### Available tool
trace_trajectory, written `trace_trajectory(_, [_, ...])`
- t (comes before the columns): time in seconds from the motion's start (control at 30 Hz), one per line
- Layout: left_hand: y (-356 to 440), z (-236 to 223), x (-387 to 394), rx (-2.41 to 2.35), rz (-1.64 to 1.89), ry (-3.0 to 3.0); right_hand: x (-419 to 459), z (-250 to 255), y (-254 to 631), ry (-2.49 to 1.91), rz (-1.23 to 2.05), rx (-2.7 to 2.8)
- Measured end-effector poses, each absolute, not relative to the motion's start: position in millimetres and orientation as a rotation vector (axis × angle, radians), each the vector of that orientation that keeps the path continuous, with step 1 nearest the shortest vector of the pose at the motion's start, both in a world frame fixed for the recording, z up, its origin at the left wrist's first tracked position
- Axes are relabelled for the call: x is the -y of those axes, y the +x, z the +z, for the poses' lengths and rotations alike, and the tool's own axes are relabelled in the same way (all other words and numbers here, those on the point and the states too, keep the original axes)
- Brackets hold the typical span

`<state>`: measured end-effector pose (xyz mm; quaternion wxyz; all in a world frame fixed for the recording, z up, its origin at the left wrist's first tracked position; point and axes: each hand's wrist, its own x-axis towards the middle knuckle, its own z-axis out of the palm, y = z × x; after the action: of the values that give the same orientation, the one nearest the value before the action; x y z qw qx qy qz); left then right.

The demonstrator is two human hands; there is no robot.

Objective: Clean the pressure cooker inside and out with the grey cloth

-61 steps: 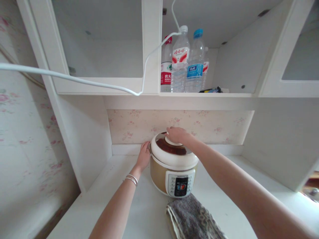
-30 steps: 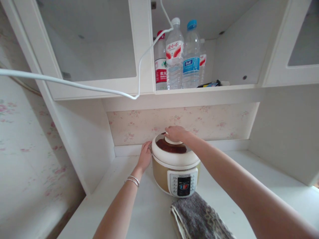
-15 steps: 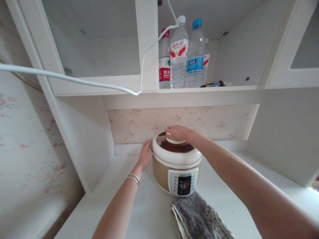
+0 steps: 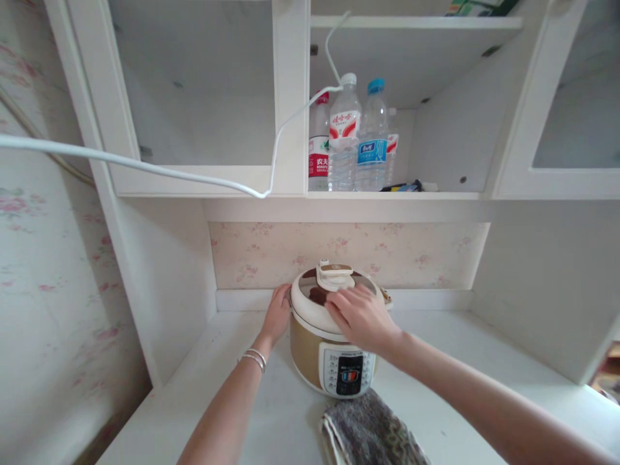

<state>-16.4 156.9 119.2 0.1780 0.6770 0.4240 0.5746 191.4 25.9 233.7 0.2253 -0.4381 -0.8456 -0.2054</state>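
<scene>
A gold and white electric cooker (image 4: 310, 352) stands on the white counter (image 4: 232, 413) near the back wall. Its white lid with a brown centre bears a handle (image 4: 334, 270) on top. My left hand (image 4: 277, 312) presses against the cooker's left side, fingers curled round the rim, with bracelets on the wrist. My right hand (image 4: 358, 316) hovers over the front of the lid, off the handle, fingers spread and holding nothing. The control panel (image 4: 347, 376) faces me.
A grey patterned cloth (image 4: 371, 433) lies on the counter in front of the cooker. Above, an open cabinet shelf holds several water bottles (image 4: 356, 139). A white cable (image 4: 145, 166) runs from the left across the cabinet front. Cabinet walls stand at both sides.
My right hand has let go of the lid handle and drawn back toward me over the lid's front. The left hand stays at the cooker's side. The view has tilted upward.
</scene>
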Motion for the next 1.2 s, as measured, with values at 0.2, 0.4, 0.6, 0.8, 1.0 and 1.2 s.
trace_trajectory(0.2, [-17, 120, -155, -1.222, 1.606, 1.916, 71, 105, 214, -1.579, 0.018, 2.389])
trace_trajectory(0.4, [-18, 120, -155, -1.221, 1.572, 1.967, 89, -13, 247, -1.824, 0.035, 2.424])
trace_trajectory(0.6, [-21, 120, -157, -1.212, 1.54, 2.006, 101, 2, 282, -1.953, 0.143, 2.34])
trace_trajectory(0.8, [-20, 119, -156, -1.2, 1.588, 1.987, 73, 36, 359, -2.165, 0.068, 1.971])
trace_trajectory(1.0, [-19, 117, -159, -1.18, 1.618, 2.008, 6, 138, 406, -1.955, 0.291, 1.271])
trace_trajectory(1.2, [-19, 116, -159, -1.192, 1.623, 1.996, -50, 231, 330, -1.516, -0.098, 1.444])
